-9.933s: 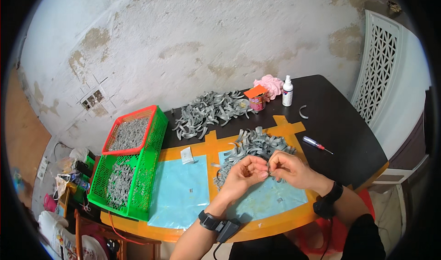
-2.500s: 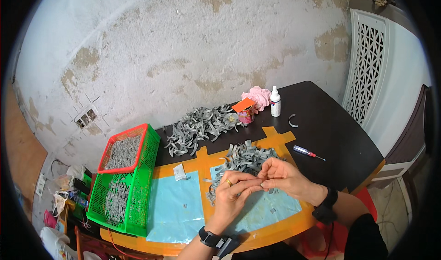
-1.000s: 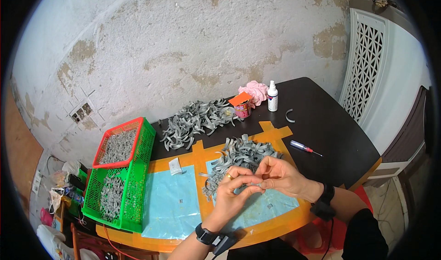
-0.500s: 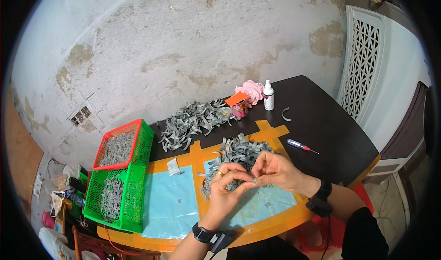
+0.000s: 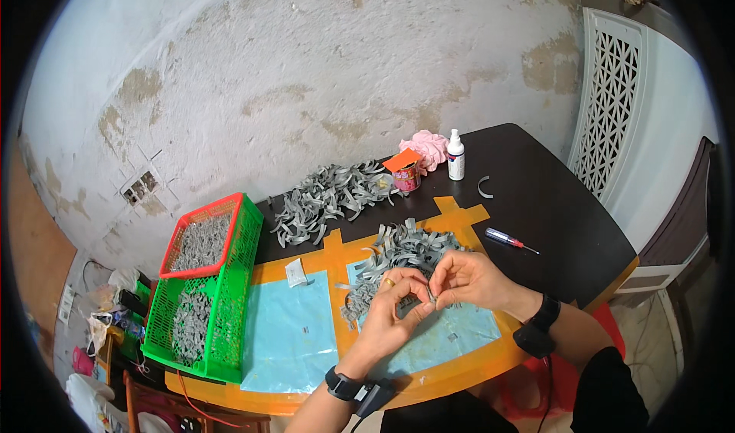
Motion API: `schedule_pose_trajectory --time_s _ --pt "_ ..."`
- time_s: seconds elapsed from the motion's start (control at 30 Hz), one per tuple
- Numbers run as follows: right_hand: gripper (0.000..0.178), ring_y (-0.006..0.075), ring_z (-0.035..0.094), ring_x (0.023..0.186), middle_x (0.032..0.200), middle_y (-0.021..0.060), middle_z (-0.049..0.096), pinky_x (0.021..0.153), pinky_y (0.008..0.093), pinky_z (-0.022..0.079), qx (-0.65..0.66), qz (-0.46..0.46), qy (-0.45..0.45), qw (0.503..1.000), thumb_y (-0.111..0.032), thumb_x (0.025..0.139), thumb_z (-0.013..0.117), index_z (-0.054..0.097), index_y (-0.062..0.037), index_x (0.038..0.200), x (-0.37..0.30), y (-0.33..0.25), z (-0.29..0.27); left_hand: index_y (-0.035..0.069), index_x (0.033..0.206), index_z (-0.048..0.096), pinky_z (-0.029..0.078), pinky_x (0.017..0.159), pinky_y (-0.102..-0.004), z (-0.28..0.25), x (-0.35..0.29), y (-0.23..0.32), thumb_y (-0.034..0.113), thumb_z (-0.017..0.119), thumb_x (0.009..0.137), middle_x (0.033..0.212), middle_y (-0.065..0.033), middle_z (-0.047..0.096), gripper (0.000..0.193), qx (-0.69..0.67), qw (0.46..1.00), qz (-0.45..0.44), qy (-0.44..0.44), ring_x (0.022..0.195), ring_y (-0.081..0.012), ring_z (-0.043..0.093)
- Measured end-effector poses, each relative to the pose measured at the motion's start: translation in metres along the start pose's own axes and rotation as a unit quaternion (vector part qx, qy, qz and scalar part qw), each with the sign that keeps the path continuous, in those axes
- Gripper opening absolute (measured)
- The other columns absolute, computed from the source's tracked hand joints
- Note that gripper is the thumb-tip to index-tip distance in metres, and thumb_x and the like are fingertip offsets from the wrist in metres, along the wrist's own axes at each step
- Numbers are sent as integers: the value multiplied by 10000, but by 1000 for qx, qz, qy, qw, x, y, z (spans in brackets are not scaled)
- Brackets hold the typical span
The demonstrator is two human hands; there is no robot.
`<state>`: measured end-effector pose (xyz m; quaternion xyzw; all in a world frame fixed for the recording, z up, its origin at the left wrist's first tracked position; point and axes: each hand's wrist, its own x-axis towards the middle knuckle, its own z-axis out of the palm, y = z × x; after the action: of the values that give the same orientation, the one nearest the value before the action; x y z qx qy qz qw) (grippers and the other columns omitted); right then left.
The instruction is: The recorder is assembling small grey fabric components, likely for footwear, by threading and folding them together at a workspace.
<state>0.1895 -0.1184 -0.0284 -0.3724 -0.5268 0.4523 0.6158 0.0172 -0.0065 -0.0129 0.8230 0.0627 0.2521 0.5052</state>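
My left hand (image 5: 392, 310) and my right hand (image 5: 468, 278) meet over a light blue mat (image 5: 429, 333) at the table's front edge. Together their fingertips pinch a small grey curved strip (image 5: 426, 299). Just beyond the hands lies a heap of grey strips (image 5: 398, 253); a second, looser heap (image 5: 325, 196) spreads farther back on the dark table. I wear a ring on the left hand and a dark band on each wrist.
A green crate (image 5: 222, 303) with a red crate (image 5: 200, 238) stacked on it, both filled with grey pieces, stands at the left. A white spray bottle (image 5: 455, 156), small tin (image 5: 407, 176), pink cloth (image 5: 427, 146), red-handled screwdriver (image 5: 511, 240) and one stray strip (image 5: 482, 188) lie at the back right. A small white packet (image 5: 295, 272) lies mid-table.
The view has shifted slightly as my head moved. Both hands stay together at the same spot, fingers working on a grey strip.
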Motion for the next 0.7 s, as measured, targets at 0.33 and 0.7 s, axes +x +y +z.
schedule_pose_trajectory --time_s 0.33,0.7 --pt "96 120 607 805 894 43 623 754 249 490 81 98 2 992 -81 890 628 586 -11 940 1 2 5 52 874 520 341 956 -346 0 -1 -4 59 634 837 1114 -91 492 120 -7 999 39 12 1076 -224 447" --pt "96 128 597 819 896 45 612 745 259 478 175 107 22 979 -109 900 611 575 -28 940 -2 -4 13 77 948 500 373 969 -333 4 -2 -4 39 584 895 1170 -64 470 106 -335 942 -36 -18 1097 -147 466"
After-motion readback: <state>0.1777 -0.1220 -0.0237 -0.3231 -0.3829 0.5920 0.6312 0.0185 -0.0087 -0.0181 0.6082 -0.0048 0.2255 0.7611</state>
